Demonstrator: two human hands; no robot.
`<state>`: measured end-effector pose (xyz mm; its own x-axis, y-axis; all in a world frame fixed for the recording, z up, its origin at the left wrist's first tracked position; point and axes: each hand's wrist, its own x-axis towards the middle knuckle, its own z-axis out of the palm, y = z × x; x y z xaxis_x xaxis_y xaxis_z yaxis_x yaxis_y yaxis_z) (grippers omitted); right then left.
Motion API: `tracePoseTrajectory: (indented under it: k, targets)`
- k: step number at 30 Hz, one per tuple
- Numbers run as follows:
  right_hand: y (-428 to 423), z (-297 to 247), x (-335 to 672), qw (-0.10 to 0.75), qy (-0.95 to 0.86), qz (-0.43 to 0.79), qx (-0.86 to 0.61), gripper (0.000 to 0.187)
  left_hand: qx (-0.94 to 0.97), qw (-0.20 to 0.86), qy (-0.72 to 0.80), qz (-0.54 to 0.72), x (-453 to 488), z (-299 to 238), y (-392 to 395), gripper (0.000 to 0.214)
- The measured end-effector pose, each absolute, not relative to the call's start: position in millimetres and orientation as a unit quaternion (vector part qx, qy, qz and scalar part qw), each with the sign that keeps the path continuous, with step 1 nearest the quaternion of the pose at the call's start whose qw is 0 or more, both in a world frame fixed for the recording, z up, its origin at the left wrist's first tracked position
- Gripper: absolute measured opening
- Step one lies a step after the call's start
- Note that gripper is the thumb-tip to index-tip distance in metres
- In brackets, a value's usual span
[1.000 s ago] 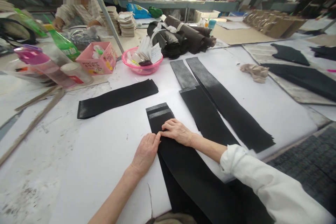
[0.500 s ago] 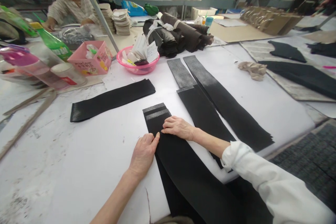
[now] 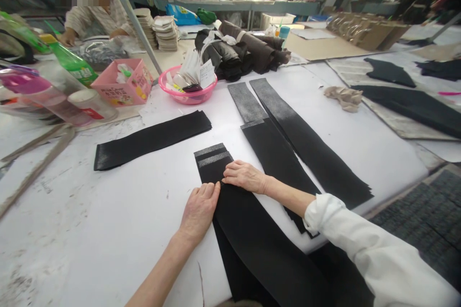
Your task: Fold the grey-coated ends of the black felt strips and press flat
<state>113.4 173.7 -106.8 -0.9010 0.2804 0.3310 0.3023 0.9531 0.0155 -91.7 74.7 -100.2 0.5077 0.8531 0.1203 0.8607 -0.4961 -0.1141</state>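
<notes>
A long black fabric strip [image 3: 262,235] runs from under my hands toward my body and over the table's front edge. Beneath its far end lies another black strip; their ends are staggered, showing two grey bands [image 3: 214,159]. My left hand [image 3: 200,208] is closed on the left edge of the upper strip, thumb pressed close to the other thumb. From the right, my right hand [image 3: 245,176] pinches the same strip with curled fingers. The fingertips of both hands nearly meet; what lies under them is partly hidden.
Black strip stacks lie left [image 3: 154,139] and right [image 3: 306,144] on the white table [image 3: 137,230]. Behind stand a pink basin [image 3: 187,96], a pink box [image 3: 124,84], bottles and dark rolled material [image 3: 248,48]. A crumpled beige cloth [image 3: 344,97] lies right. Another person sits far left.
The view has shifted very slightly. Both hands stay at almost the same spot on the strip, the left thumb a touch closer to the right hand.
</notes>
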Motion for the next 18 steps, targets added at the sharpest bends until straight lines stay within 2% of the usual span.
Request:
tracePoseTrajectory:
  k: [18]
  targets:
    - [179.5, -108.6, 125.2, 0.154, -0.972, -0.013, -0.175, 0.021, -0.853, -0.018, -0.515, -0.080, -96.6, -107.1, 84.5, 0.041]
